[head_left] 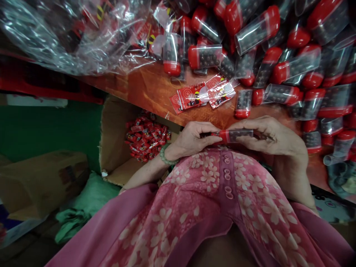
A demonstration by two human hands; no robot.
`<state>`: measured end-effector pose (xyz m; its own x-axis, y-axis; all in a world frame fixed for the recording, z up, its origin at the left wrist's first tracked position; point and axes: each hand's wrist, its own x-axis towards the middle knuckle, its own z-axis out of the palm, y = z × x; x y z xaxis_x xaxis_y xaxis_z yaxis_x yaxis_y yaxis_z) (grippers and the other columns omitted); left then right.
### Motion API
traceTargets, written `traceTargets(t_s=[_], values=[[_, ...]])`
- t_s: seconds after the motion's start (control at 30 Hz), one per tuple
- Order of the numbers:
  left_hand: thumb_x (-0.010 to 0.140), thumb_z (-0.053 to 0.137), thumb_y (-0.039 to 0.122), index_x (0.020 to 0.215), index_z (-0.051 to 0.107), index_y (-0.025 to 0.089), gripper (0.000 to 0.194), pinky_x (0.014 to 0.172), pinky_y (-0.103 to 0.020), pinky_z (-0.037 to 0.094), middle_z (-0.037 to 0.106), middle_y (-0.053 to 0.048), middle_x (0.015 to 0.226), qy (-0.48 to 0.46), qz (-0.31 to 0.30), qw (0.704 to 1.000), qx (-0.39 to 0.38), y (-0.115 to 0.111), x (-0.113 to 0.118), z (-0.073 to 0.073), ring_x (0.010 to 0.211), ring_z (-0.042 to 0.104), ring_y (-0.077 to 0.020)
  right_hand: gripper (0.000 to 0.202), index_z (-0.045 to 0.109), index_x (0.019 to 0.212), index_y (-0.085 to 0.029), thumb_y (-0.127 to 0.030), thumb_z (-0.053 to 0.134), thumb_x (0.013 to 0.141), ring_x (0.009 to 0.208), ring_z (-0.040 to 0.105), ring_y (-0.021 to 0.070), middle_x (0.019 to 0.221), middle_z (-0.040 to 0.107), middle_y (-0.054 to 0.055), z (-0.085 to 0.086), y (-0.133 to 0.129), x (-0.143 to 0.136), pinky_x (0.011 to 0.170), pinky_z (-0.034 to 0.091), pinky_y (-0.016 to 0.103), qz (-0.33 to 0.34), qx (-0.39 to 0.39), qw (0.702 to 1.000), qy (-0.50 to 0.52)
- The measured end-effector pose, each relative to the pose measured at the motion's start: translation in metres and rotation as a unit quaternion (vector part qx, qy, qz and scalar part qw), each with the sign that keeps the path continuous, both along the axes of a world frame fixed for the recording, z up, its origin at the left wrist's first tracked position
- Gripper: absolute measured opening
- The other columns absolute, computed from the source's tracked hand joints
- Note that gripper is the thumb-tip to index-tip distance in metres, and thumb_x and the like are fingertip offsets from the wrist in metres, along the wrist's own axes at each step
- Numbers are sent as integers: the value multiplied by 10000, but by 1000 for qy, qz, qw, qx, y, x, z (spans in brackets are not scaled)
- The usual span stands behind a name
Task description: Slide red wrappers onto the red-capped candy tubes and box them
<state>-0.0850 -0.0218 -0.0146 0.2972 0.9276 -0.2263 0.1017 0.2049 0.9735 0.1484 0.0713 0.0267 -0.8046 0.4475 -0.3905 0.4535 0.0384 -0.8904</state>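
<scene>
Between my two hands, close to my body at the table edge, lies a clear plastic tube with a red cap (236, 135), filled with dark pellets. My left hand (191, 139), with a green bead bracelet on the wrist, pinches the red end. My right hand (268, 135) grips the clear end, its fingers partly curled around it. Just beyond them on the table are flat red printed packets (193, 95). A similar tube (243, 104) stands beside the packets, near my right hand.
A heap of red-capped tubes (297, 66) covers the back and right of the wooden table (144, 85). Clear plastic wrapping (83, 44) holds more red packets at the back left. Below left, an open cardboard box (115, 141) contains many small red pieces (147, 139).
</scene>
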Motion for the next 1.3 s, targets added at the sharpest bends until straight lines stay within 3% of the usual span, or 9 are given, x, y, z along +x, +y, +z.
traceTargets(t_s=[0.17,0.37,0.47,0.57,0.73,1.0,1.17,1.23,1.3], values=[[886,730,387,956,818,157,256,736,-218,513,790,-49,894,-26,-6,999,-40,0,6,2,762,689,-122,295,798,1038,-190,-409,665,893,705,670,153,854,772,17,3,3,3,638,501,240,5,-31,999,-25],[888,713,359,954,805,144,244,772,-214,503,781,-43,894,-15,-12,999,-33,4,8,4,783,682,-116,297,784,1067,-186,-374,632,894,693,650,149,821,755,12,2,5,4,617,486,235,17,-29,999,-38],[885,711,418,943,790,134,300,765,-222,502,769,-35,885,-24,-62,995,-71,9,4,6,776,669,-124,402,726,1249,-170,-352,630,903,664,637,134,834,754,12,-3,5,3,623,491,234,26,-35,999,-9],[872,708,477,865,767,130,352,685,-226,475,721,-7,771,-51,-105,985,-125,13,0,6,681,608,-113,405,717,1273,-174,-342,630,914,676,656,131,865,767,13,-8,5,3,655,510,237,44,-46,998,19],[782,791,521,877,768,144,389,687,-253,482,727,-14,793,-93,-80,977,-173,15,-1,-1,678,592,-122,349,747,1235,-212,-355,610,948,747,714,153,944,802,21,-10,1,2,669,534,249,27,-34,999,26],[777,800,461,805,747,130,336,668,-248,451,677,0,718,-34,-87,988,-121,22,1,5,673,572,-124,351,710,1310,-238,-299,596,984,749,743,147,982,821,24,-7,-10,3,686,551,241,10,62,996,62],[799,756,406,782,747,125,281,612,-234,431,662,6,682,-7,-135,984,-113,26,1,10,636,556,-117,375,680,1360,-263,-301,590,999,940,778,188,1164,809,49,-5,-20,9,852,584,287,10,89,994,56],[773,792,389,805,759,126,267,643,-238,459,689,-2,711,-15,-120,986,-111,27,0,10,653,585,-121,392,676,1367,-260,-350,608,992,996,771,207,1189,800,57,-5,-25,11,901,583,313,-5,85,996,40],[715,865,413,931,777,141,359,718,-256,508,746,-24,831,-52,-52,990,-123,25,-2,9,727,652,-144,406,677,1362,-259,-406,611,989,1034,756,217,1218,785,60,-7,-31,12,920,581,330,-69,68,995,38]])
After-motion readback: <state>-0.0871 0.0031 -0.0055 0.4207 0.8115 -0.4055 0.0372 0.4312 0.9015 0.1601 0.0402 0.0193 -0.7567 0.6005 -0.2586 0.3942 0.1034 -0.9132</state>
